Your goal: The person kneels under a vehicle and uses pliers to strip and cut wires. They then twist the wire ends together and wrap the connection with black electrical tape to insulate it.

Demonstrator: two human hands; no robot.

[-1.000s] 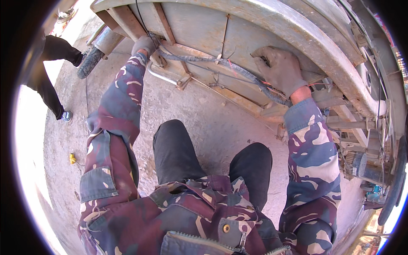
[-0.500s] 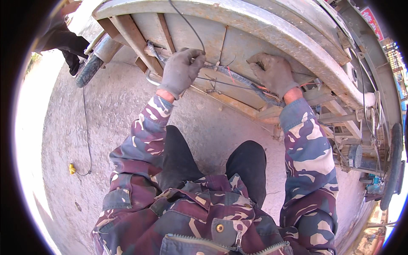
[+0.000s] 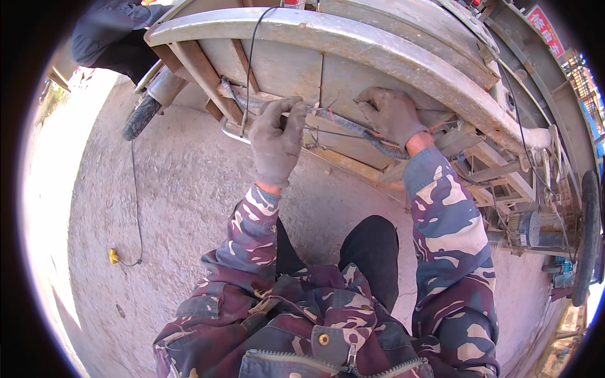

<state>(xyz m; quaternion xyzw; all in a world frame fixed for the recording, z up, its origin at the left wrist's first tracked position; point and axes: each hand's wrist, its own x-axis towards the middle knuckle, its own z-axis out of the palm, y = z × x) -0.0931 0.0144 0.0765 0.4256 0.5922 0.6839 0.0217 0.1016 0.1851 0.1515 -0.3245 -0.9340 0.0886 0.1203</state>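
Observation:
My left hand [image 3: 277, 140], in a grey work glove, is held in front of a metal frame with its thumb and fingers bent together. Whatever lies between those fingertips is too small to make out. Farther right, my right hand [image 3: 392, 116], gloved alike, is curled close to the grey metal panel [image 3: 287, 60]; its fingertips are pinched, and what they hold is hidden. Between and below the hands runs a dark wrapped wire bundle [image 3: 353, 126], with thin bare ends and a reddish wire beside it. A black cable [image 3: 250, 63] hangs down just left of my left hand.
A thick pale metal rail [image 3: 315, 24] curves above the hands. At upper left are a tyre [image 3: 138, 118] and a person in dark clothes [image 3: 113, 34]. A cable with a yellow plug [image 3: 113, 256] lies on the concrete floor [image 3: 170, 189]. A motor [image 3: 528, 228] sits at right.
My left hand has come down toward me, away from the black cable, which now hangs farther left. My right hand stays near the panel. The person at upper left has come further into view.

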